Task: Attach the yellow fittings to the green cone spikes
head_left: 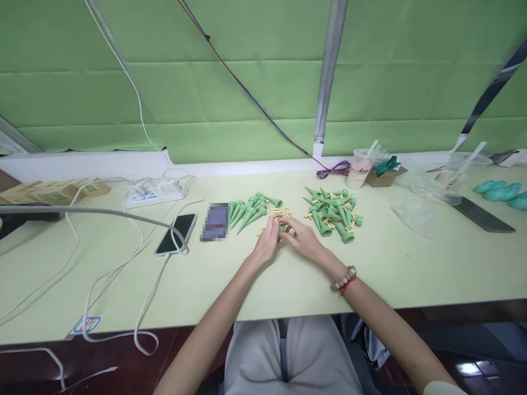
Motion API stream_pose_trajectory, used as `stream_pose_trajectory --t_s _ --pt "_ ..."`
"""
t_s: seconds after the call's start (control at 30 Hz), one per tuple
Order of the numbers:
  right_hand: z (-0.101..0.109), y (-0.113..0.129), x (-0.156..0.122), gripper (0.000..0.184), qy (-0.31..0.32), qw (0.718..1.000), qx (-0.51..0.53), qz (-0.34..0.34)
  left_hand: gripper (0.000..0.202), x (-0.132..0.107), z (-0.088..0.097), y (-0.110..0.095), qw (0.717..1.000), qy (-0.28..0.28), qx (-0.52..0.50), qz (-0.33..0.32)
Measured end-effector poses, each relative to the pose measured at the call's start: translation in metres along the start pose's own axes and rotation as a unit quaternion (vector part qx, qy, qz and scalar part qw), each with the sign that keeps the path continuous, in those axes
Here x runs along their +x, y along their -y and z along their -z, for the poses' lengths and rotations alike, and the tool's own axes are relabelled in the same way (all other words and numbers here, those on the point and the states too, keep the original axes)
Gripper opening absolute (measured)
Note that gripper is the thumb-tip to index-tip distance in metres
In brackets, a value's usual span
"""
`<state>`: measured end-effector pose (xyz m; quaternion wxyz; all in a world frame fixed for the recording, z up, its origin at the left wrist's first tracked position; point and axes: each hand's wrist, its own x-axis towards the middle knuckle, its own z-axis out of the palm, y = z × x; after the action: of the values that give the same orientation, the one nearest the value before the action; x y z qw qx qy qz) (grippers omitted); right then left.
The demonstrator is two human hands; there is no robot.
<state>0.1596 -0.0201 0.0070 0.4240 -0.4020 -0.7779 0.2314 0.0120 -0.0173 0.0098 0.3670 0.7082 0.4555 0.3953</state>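
My left hand (268,240) and my right hand (303,239) meet over the middle of the table, fingers closed around a green plastic spike (282,228). Most of that spike is hidden by the fingers. Just beyond my fingertips lie small yellow valve pieces (285,212). To the left is a group of green cone-shaped spikes (249,210), several lying side by side. On the right, a looser pile of green spikes (334,213) has yellow valve pieces showing among it.
Left of the spikes are a blurred dark packet (216,222), a phone (176,235) on a white cable, and a power strip (158,193). To the right stand a drink cup (359,169), a small cardboard box (385,176), clear plastic bags (415,214) and another phone (481,213).
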Motion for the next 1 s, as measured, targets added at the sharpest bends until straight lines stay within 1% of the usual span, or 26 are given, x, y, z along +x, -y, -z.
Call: stream_pose_trajectory --t_s 0.07,0.1,0.17,0.23,0.3,0.37,0.43,0.6,0.7,0.77,0.9,1.0 --pt "0.004 -0.003 0.001 0.026 -0.035 0.999 -0.016 0.007 0.056 0.0 0.0 0.002 1.0 0.002 0.013 0.011" --pt "0.008 -0.005 0.002 0.026 -0.069 0.997 -0.02 0.006 0.056 0.0 0.001 0.004 1.0 -0.005 0.015 0.014" --pt "0.018 -0.008 0.005 0.029 -0.168 0.985 -0.03 -0.007 0.055 0.002 0.004 0.007 0.999 -0.034 0.013 0.013" --pt "0.029 -0.012 0.008 0.035 -0.284 0.957 -0.041 -0.038 0.051 0.005 0.008 0.01 0.997 -0.072 0.015 0.008" --pt "0.041 -0.017 0.01 0.039 -0.387 0.919 -0.047 -0.064 0.044 0.008 0.01 0.011 0.994 -0.107 0.025 0.003" --pt "0.05 -0.023 0.011 0.039 -0.462 0.882 -0.057 -0.079 0.037 0.009 0.011 0.012 0.991 -0.13 0.03 -0.003" --pt "0.058 -0.032 0.011 0.039 -0.501 0.857 -0.079 -0.087 0.033 0.009 0.01 0.012 0.99 -0.138 0.024 -0.007" --pt "0.073 -0.052 0.009 0.04 -0.54 0.823 -0.134 -0.12 0.028 0.01 0.006 0.012 0.992 -0.126 0.009 -0.006" --pt "0.078 -0.058 0.006 0.042 -0.544 0.813 -0.152 -0.139 0.027 0.01 0.006 0.012 0.992 -0.127 0.001 -0.003" --pt "0.079 -0.059 0.005 0.042 -0.525 0.818 -0.179 -0.149 0.026 0.01 0.007 0.01 0.991 -0.133 -0.002 0.001" --pt "0.076 -0.063 0.003 0.038 -0.424 0.856 -0.241 -0.169 0.023 0.009 0.007 0.006 0.988 -0.153 -0.001 0.012" --pt "0.072 -0.066 0.003 0.038 -0.373 0.869 -0.281 -0.167 0.022 0.009 0.008 0.003 0.985 -0.171 -0.002 0.013"
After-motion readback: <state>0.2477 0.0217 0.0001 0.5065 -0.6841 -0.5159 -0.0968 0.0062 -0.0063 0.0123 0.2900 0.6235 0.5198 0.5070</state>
